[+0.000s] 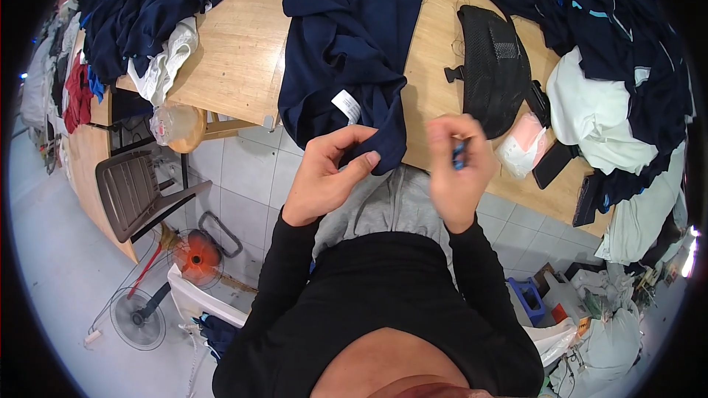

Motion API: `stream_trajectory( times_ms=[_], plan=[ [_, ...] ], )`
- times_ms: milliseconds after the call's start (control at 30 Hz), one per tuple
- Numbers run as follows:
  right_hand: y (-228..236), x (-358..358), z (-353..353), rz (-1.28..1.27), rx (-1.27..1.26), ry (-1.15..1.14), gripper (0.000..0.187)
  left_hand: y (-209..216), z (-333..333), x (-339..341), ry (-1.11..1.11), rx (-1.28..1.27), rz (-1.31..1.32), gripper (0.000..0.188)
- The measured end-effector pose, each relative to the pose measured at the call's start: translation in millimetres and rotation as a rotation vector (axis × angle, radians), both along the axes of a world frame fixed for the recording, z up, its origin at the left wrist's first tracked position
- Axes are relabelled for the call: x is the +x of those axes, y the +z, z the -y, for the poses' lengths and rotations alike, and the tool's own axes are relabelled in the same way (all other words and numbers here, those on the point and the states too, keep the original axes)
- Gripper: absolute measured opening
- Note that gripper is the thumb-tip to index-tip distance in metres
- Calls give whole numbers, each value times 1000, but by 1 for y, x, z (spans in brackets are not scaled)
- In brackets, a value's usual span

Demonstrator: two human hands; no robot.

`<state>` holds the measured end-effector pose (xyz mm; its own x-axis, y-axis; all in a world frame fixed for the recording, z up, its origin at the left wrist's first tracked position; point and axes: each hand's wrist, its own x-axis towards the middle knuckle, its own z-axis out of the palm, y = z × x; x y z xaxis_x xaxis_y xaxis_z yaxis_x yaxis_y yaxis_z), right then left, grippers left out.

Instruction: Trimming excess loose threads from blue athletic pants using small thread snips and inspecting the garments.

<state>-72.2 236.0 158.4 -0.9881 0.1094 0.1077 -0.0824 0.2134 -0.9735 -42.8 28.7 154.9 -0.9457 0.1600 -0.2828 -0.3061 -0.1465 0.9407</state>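
Note:
A navy blue garment (pixel 339 44) lies bunched on the wooden table, its near edge hanging over the front above my lap. My left hand (pixel 328 177) pinches that near edge between thumb and fingers. Just above it, a white label (pixel 346 107) shows on the cloth. To the right and apart from the garment, my right hand (pixel 461 173) is closed around a small blue and dark tool (pixel 459 155). Motion smears this hand, and most of the tool is hidden by the fingers, so its kind is unclear.
A black mesh padded belt (pixel 495 66) with a buckle lies right of the garment. Beyond it are a pink and white packet (pixel 522 146), a dark phone-like slab (pixel 554 166) and piled navy clothes (pixel 590 7). More navy clothes (pixel 158 7) and a brown chair (pixel 129 188) are at left.

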Motion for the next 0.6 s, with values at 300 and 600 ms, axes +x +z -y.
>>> stream_trajectory(
  times_ms=[300,600],
  plan=[
    [-3,3,8,-123,53,333,37,0,2,1,36,-103,22,22],
    [-13,-11,-3,19,41,571,35,1,10,-6,-131,-485,-278,20]
  ],
)
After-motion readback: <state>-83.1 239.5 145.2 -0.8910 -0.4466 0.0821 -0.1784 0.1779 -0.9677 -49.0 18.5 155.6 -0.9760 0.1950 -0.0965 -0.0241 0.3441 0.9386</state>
